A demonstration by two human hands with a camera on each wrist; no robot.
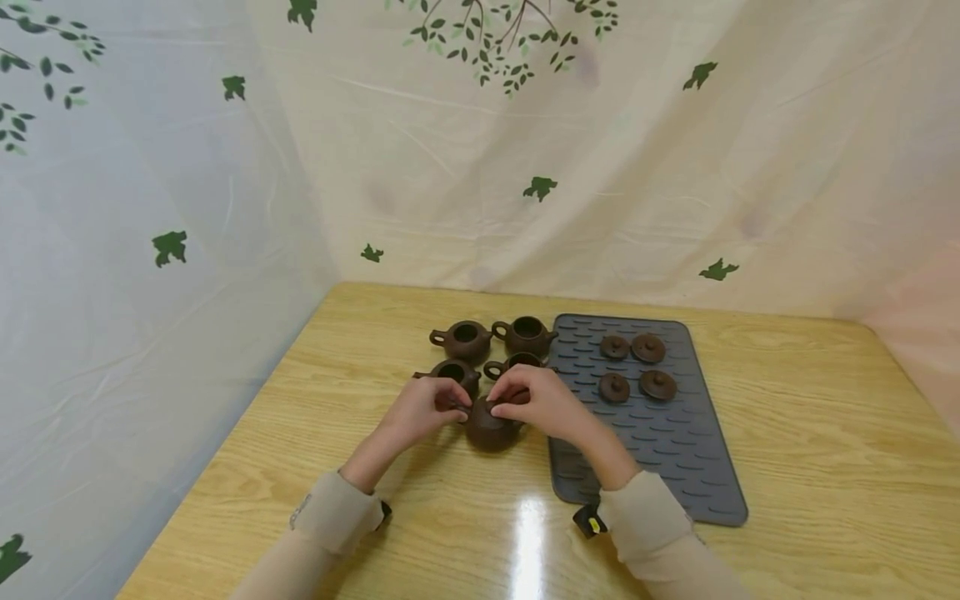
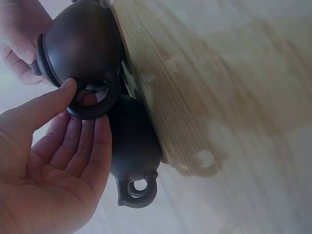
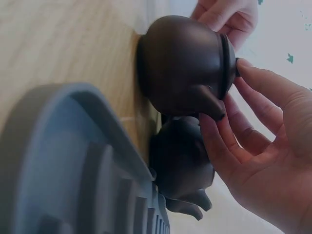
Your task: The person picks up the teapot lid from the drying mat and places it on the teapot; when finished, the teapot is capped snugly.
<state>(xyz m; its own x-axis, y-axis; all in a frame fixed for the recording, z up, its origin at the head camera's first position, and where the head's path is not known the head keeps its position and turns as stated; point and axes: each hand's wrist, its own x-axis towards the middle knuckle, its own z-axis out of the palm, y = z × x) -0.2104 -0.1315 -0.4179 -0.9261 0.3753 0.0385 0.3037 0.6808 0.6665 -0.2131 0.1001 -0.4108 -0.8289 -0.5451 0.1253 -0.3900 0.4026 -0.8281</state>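
Note:
A dark brown teapot (image 1: 491, 435) stands on the table with its lid (image 3: 227, 66) on top. My left hand (image 1: 417, 410) pinches the teapot's handle (image 2: 90, 113) between thumb and fingers. At the lid's knob (image 3: 238, 67), my right hand (image 1: 546, 402) pinches with thumb and fingertip, its other fingers near the spout (image 3: 210, 103). Right behind sit several lidless teapots (image 1: 467, 352) of the same brown, close together. Part of the nearer ones is hidden by my hands.
A grey ridged mat (image 1: 652, 467) lies to the right of the teapots. Several brown lids (image 1: 657, 384) rest on its far half. The wooden table (image 1: 810, 450) ends at a pale cloth backdrop (image 1: 465, 225) with leaf prints.

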